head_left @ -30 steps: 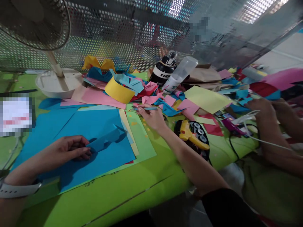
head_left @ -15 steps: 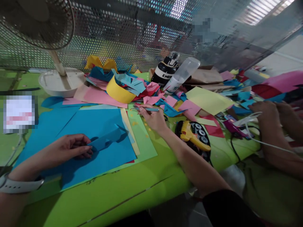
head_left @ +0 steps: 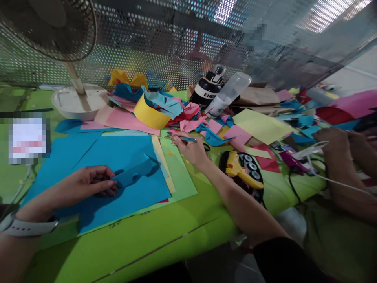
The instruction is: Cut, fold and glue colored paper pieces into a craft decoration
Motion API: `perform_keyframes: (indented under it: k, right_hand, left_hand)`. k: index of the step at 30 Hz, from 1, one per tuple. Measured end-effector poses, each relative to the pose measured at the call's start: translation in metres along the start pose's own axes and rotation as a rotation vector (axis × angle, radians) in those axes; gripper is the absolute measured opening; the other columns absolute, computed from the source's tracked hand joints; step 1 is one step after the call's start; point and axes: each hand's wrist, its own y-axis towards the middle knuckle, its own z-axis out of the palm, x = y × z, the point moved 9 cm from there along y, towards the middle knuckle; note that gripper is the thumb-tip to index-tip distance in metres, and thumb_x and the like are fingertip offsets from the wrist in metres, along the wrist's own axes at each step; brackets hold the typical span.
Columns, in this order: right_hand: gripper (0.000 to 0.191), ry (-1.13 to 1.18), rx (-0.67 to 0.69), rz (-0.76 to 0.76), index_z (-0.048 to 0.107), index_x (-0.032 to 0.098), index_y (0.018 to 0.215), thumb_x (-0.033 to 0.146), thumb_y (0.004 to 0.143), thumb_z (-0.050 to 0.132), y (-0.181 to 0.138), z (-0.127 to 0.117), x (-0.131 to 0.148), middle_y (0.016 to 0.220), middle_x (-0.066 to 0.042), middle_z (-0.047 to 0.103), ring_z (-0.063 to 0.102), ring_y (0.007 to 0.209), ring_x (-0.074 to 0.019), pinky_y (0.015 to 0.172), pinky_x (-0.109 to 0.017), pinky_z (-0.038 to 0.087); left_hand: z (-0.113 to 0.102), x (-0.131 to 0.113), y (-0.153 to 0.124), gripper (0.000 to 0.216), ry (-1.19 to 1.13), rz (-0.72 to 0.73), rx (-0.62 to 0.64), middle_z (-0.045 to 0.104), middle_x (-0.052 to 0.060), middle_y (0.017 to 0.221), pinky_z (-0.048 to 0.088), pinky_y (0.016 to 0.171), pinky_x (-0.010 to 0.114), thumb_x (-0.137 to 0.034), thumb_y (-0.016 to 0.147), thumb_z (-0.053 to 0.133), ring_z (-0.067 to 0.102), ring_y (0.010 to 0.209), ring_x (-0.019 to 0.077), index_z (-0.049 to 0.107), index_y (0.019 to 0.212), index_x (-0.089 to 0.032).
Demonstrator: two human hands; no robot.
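My left hand (head_left: 96,181) is closed on one end of a folded blue paper strip (head_left: 134,173), pinched between thumb and fingers. The strip reaches right over a large blue paper sheet (head_left: 118,153) and has a notched, uneven upper edge. Farther right, my right hand (head_left: 191,148) grips a slim grey-blue pen-like tool (head_left: 187,139) between thumb and fingers. Its thin tip points left above a light green sheet (head_left: 179,169) dotted with small yellow scraps; the exact kind of tool cannot be made out.
Folded and cut papers, with a yellow strip (head_left: 151,114), pile up behind. A black bottle (head_left: 203,92) and a clear-topped bottle (head_left: 225,96) stand there. A fan (head_left: 79,102) is at left, a yellow glue gun (head_left: 241,171) at right. Another person's hands (head_left: 332,145) rest far right.
The whole view has shifted slightly, so things sit a little farther right. The tool in my right hand has tilted a little; my left hand keeps its hold on the paper strip.
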Motion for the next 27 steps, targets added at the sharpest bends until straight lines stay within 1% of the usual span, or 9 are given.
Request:
perform_keyframes:
  k: [6, 10, 13, 15, 17, 19, 22, 24, 27]
  right_hand:
    - [0.025, -0.002, -0.017, 0.019, 0.068, 0.019, 0.093, 0.036, 0.090, 0.051, 0.000, -0.001, -0.003, 0.077, -0.006, 0.074, 0.072, 0.072, -0.0222, 0.061, -0.030, 0.054]
    - [0.026, 0.108, -0.053, 0.028, 0.067, 0.020, 0.090, 0.040, 0.090, 0.052, -0.002, -0.009, 0.007, 0.079, -0.005, 0.073, 0.072, 0.071, -0.0218, 0.060, -0.031, 0.056]
    - [0.021, 0.214, -0.077, -0.011, 0.068, 0.021, 0.091, 0.038, 0.089, 0.055, -0.011, -0.020, 0.034, 0.084, -0.004, 0.073, 0.072, 0.071, -0.0212, 0.061, -0.033, 0.058]
    - [0.015, 0.258, -0.048, -0.081, 0.068, 0.023, 0.093, 0.031, 0.090, 0.056, -0.022, -0.026, 0.063, 0.083, -0.004, 0.074, 0.072, 0.073, -0.0203, 0.066, -0.033, 0.058]
    - [0.014, 0.281, 0.007, -0.167, 0.069, 0.026, 0.096, 0.023, 0.089, 0.057, -0.035, -0.030, 0.093, 0.081, -0.002, 0.074, 0.072, 0.075, -0.0194, 0.069, -0.033, 0.058]
    - [0.020, 0.295, 0.056, -0.270, 0.069, 0.029, 0.101, 0.018, 0.087, 0.059, -0.048, -0.034, 0.121, 0.082, -0.001, 0.075, 0.071, 0.072, -0.0183, 0.064, -0.031, 0.056]
    - [0.029, 0.304, 0.129, -0.415, 0.067, 0.030, 0.108, 0.013, 0.086, 0.059, -0.064, -0.032, 0.150, 0.081, 0.000, 0.075, 0.068, 0.062, -0.0160, 0.055, -0.029, 0.052]
    - [0.033, 0.320, 0.172, -0.469, 0.064, 0.029, 0.113, 0.011, 0.086, 0.057, -0.068, -0.027, 0.158, 0.083, -0.001, 0.075, 0.068, 0.061, -0.0152, 0.055, -0.030, 0.052]
    - [0.037, 0.320, 0.193, -0.524, 0.062, 0.029, 0.118, 0.011, 0.086, 0.056, -0.070, -0.023, 0.163, 0.086, -0.002, 0.076, 0.069, 0.064, -0.0152, 0.056, -0.030, 0.052]
  left_hand:
    - [0.001, -0.003, 0.001, 0.026, 0.014, 0.011, -0.014, 0.073, 0.005, 0.092, 0.055, 0.077, 0.034, -0.044, 0.085, 0.061, 0.070, 0.087, 0.0207, 0.058, 0.094, -0.020]
    - [0.001, -0.011, -0.004, 0.033, 0.077, 0.006, -0.057, 0.073, 0.005, 0.087, 0.055, 0.065, 0.029, -0.048, 0.083, 0.061, 0.070, 0.075, 0.0191, 0.058, 0.100, -0.020]
    - [0.000, -0.025, -0.013, 0.042, 0.156, 0.030, -0.138, 0.068, -0.002, 0.068, 0.052, 0.053, 0.025, -0.048, 0.081, 0.063, 0.067, 0.057, 0.0161, 0.055, 0.113, -0.021]
    - [-0.004, -0.041, -0.021, 0.040, 0.162, 0.104, -0.272, 0.064, -0.004, 0.060, 0.049, 0.047, 0.022, -0.047, 0.081, 0.064, 0.060, 0.047, 0.0123, 0.058, 0.109, -0.020]
    - [-0.001, -0.050, -0.027, 0.033, 0.084, 0.145, -0.345, 0.064, -0.002, 0.060, 0.049, 0.047, 0.022, -0.047, 0.084, 0.060, 0.060, 0.048, 0.0119, 0.060, 0.099, -0.018]
    - [0.013, -0.053, -0.027, 0.032, 0.016, 0.179, -0.303, 0.069, 0.003, 0.075, 0.052, 0.051, 0.023, -0.046, 0.085, 0.059, 0.066, 0.059, 0.0142, 0.060, 0.098, -0.017]
    - [0.038, -0.050, -0.021, 0.029, -0.098, 0.197, -0.144, 0.071, 0.007, 0.096, 0.057, 0.062, 0.028, -0.042, 0.088, 0.057, 0.070, 0.079, 0.0183, 0.059, 0.104, -0.018]
    - [0.048, -0.047, -0.018, 0.027, -0.150, 0.201, -0.079, 0.070, 0.007, 0.099, 0.058, 0.066, 0.029, -0.040, 0.089, 0.056, 0.070, 0.084, 0.0184, 0.058, 0.104, -0.018]
    - [0.053, -0.046, -0.018, 0.024, -0.177, 0.203, -0.045, 0.069, 0.007, 0.099, 0.058, 0.068, 0.029, -0.038, 0.090, 0.056, 0.069, 0.086, 0.0179, 0.059, 0.102, -0.018]
